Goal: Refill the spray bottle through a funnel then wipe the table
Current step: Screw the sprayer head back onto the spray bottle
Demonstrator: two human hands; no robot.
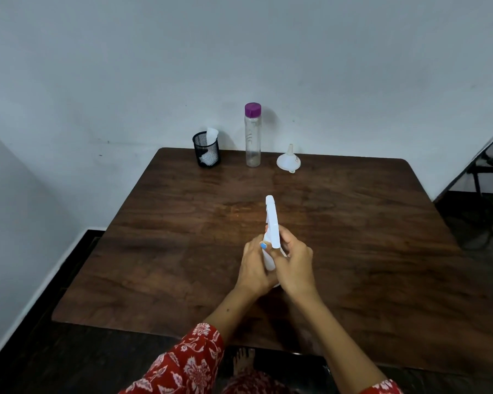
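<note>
Gripping the upright spray bottle [270,260] with both hands, left hand [254,268] curled round body, right hand [295,265] round neck; funnel [289,161] well beyond fingertips.

Dark wooden table [353,237], mesh cup [206,150], purple-capped clear bottle [252,137], upturned white funnel [288,161] along far edge

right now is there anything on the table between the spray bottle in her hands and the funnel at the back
Nothing visible. The spray bottle is gripped by the left hand and right hand mid-table; only bare table lies between it and the funnel. The purple-capped bottle stands left of that path.
</note>
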